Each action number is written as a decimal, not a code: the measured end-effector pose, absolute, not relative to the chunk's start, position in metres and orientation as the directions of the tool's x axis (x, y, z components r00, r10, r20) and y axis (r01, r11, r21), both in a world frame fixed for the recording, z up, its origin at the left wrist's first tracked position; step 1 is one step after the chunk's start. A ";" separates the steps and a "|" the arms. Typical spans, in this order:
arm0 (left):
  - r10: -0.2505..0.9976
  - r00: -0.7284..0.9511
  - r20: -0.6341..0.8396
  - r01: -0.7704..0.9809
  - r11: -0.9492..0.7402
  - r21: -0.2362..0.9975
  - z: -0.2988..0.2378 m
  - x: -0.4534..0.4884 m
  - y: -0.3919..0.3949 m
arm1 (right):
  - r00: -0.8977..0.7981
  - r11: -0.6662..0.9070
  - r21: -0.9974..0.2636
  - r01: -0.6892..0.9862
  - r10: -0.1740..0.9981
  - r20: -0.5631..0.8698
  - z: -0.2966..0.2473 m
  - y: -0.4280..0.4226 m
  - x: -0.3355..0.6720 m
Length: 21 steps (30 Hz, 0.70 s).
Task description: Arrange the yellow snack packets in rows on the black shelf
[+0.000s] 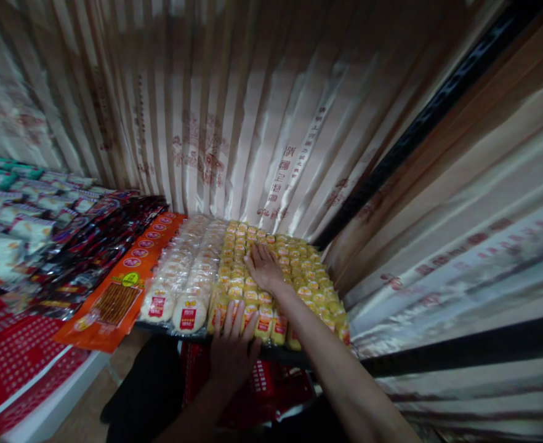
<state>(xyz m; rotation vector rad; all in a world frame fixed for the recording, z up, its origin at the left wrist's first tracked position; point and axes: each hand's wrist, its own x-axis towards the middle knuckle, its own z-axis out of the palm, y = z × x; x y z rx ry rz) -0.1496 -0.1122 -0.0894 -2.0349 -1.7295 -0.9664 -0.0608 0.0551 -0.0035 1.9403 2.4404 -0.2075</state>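
Observation:
Rows of small yellow-wrapped snack packs (313, 289) fill the right part of a dark shelf (278, 355). My right hand (266, 268) lies flat on top of these packs, fingers stretched toward the curtain. At the front edge, my left hand (235, 341) rests with fingers apart against the nearest yellow packs. Left of them stand two rows of round white rice crackers (191, 314) in clear wrappers with red labels. Neither hand grips a pack.
An orange snack bag (119, 289) lies left of the crackers, beside dark shiny packets (100, 234) and white packets (31, 227). Red baskets (17, 344) stand at the lower left and below the shelf. Pleated printed curtains (253, 123) hang behind, with a black pole (419, 132) at right.

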 end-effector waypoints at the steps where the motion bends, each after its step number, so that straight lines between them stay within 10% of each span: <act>1: 0.747 0.049 0.663 0.954 -0.231 0.191 -0.089 -0.150 -0.112 | -0.212 0.203 -0.093 0.975 0.972 -0.098 -0.003 0.060 -0.061; 21: 0.694 0.001 0.720 0.914 -0.293 0.281 -0.098 -0.145 -0.108 | -0.248 0.237 -0.101 0.966 0.962 -0.113 -0.004 0.110 -0.075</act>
